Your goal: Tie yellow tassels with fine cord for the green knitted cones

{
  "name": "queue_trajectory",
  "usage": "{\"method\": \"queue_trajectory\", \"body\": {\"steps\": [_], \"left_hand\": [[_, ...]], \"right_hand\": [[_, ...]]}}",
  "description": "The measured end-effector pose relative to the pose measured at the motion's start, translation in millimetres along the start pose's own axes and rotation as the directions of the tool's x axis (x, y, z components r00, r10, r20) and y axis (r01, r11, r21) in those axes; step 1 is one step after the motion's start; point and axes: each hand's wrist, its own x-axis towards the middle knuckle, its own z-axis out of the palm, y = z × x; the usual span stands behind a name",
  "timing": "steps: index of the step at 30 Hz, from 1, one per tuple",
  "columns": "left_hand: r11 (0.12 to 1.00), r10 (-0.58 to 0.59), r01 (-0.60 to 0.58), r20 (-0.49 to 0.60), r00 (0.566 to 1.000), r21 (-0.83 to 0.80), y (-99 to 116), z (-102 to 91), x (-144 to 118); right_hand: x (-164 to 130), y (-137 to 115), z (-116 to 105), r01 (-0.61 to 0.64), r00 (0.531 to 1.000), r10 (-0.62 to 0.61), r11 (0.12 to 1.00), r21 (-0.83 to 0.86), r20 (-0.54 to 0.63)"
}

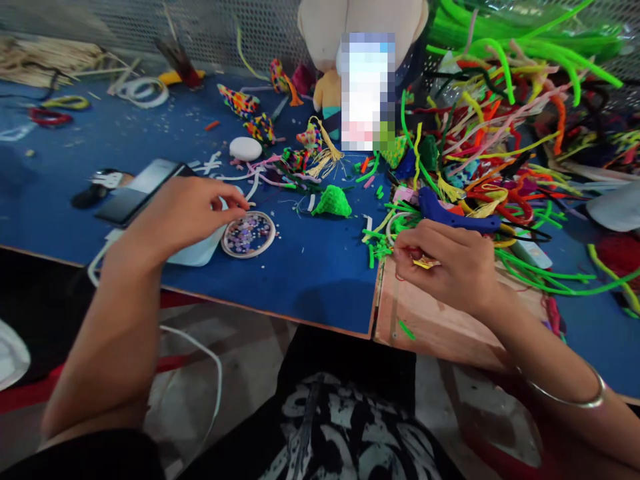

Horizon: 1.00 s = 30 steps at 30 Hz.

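My left hand [195,210] hovers at the upper left rim of a small round dish [273,235] of purple and pale beads [245,237]. Its thumb and fingertips are drawn together; whatever may be between them is too small to make out. Over the wooden board at the right, my right hand [445,263] has its fingers curled in a pinch, with a small yellow piece [426,263] showing by them. What they grip is partly hidden. A blue glue gun [457,217] lies just beyond that hand. Between the hands sits a green fuzzy cone-like piece [333,202].
Green pipe-cleaner offcuts [377,247] lie left of the wooden board [430,320]. A tangled heap of coloured pipe cleaners [500,147] fills the back right. A phone [367,93] stands against a figure at the back. A dark flat device [145,187] lies behind my left wrist.
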Motion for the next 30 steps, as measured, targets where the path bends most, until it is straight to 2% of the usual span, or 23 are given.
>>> {"method": "queue_trajectory", "body": {"steps": [2, 4, 7, 11, 14, 17, 19, 20, 22, 24, 26, 28, 30], "left_hand": [[0.994, 0.105, -0.104, 0.054, 0.993, -0.014, -19.4, 12.1, -6.0], [0.972, 0.232, -0.224, 0.128, 0.964, -0.072, -33.2, 22.9, -9.9], [0.951, 0.303, -0.297, 0.065, 0.951, -0.085, -44.3, 32.5, -12.1], [0.954, 0.292, -0.291, 0.006, 0.956, -0.078, -48.5, 36.7, -12.6], [0.960, 0.256, -0.251, 0.028, 0.966, -0.127, -49.7, 38.9, -13.2], [0.964, 0.215, -0.205, 0.043, 0.976, -0.167, -46.7, 38.0, -14.3], [0.971, 0.181, -0.171, 0.046, 0.982, -0.166, -39.2, 33.4, -15.1], [0.979, 0.144, -0.133, 0.060, 0.988, -0.154, -33.5, 29.8, -15.2], [0.986, 0.054, -0.050, 0.021, 0.998, -0.157, -18.0, 21.3, -14.2], [0.964, -0.004, -0.001, -0.019, 1.000, -0.266, 2.5, 13.8, -11.1], [0.864, -0.056, 0.046, -0.005, 0.998, -0.501, 27.4, 10.5, -5.8], [0.622, -0.006, 0.056, 0.066, 0.998, -0.781, 55.1, 13.4, 1.2], [0.333, 0.053, 0.109, 0.134, 0.990, -0.937, 83.2, 21.8, 9.2]], "right_hand": [[-0.9, 0.4, 0.2, -0.008, 1.000, 0.008, 1.000, 0.000, 0.012], [-2.2, 1.3, 0.6, -0.012, 1.000, 0.012, 1.000, -0.002, 0.012], [-4.3, 2.9, 1.0, -0.023, 1.000, 0.024, 1.000, -0.008, 0.011], [-5.8, 3.7, 0.8, -0.060, 0.998, 0.059, 0.997, 0.046, 0.018], [-4.8, 2.8, -1.5, -0.181, 0.983, 0.178, 0.970, 0.161, 0.034], [-2.5, 2.1, -5.2, -0.376, 0.924, 0.378, 0.869, 0.321, 0.059], [-1.1, 3.0, -6.9, -0.457, 0.876, 0.477, 0.779, 0.429, 0.068], [-0.5, 4.0, -7.3, -0.476, 0.858, 0.509, 0.733, 0.486, 0.071], [1.0, 6.9, -7.1, -0.482, 0.830, 0.550, 0.631, 0.609, 0.087], [4.3, 9.6, -6.1, -0.463, 0.813, 0.570, 0.504, 0.730, 0.122], [10.9, 10.4, -5.6, -0.447, 0.798, 0.577, 0.369, 0.815, 0.177], [20.8, 8.6, -6.4, -0.452, 0.771, 0.586, 0.229, 0.862, 0.249], [32.4, 4.9, -8.6, -0.431, 0.766, 0.563, 0.089, 0.898, 0.312]]}}
